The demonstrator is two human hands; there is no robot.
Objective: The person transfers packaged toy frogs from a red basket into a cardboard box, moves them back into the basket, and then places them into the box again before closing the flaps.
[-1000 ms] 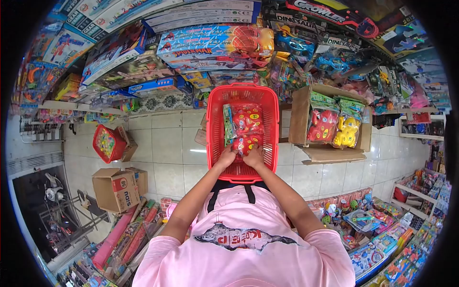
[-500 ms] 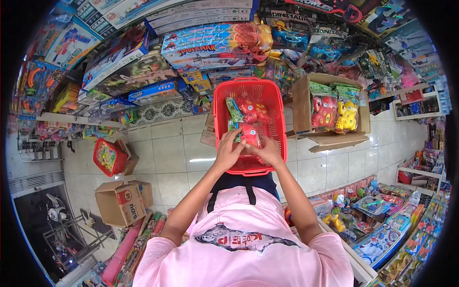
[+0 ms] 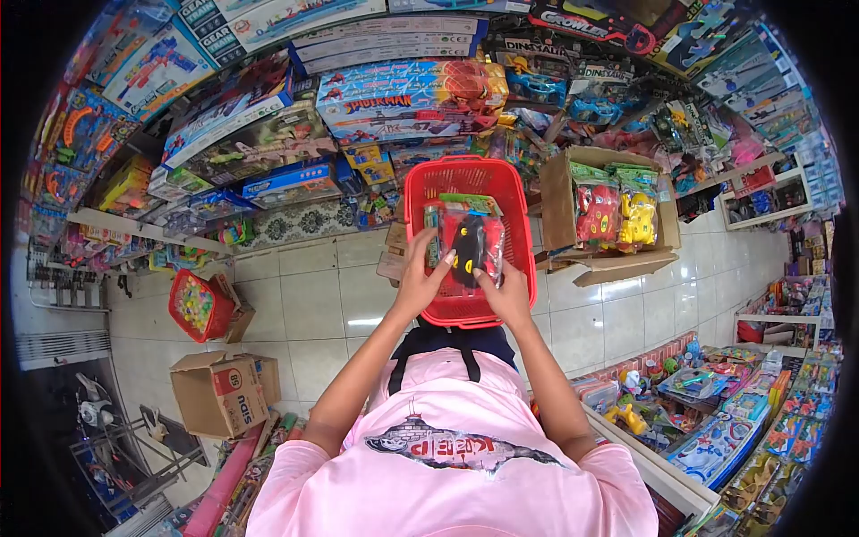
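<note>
A red plastic basket (image 3: 514, 201) stands in front of me on the tiled floor, with packaged toys inside. My left hand (image 3: 420, 277) and my right hand (image 3: 506, 291) together hold up a clear plastic toy packet (image 3: 470, 242) over the basket; its black underside faces me and a green header card tops it. My left hand grips the packet's left edge, my right hand its lower right edge. Other packets lie under it, mostly hidden.
An open cardboard box (image 3: 559, 201) with red and yellow bagged toys stands right of the basket. Stacked toy boxes (image 3: 394, 94) line the shelves behind. A small red basket (image 3: 195, 304) and a cardboard box (image 3: 219, 389) sit at left; toy shelves (image 3: 716, 412) at right.
Both hands have lifted a toy packet out of the basket and turned it, so its black side now faces me instead of the red one.
</note>
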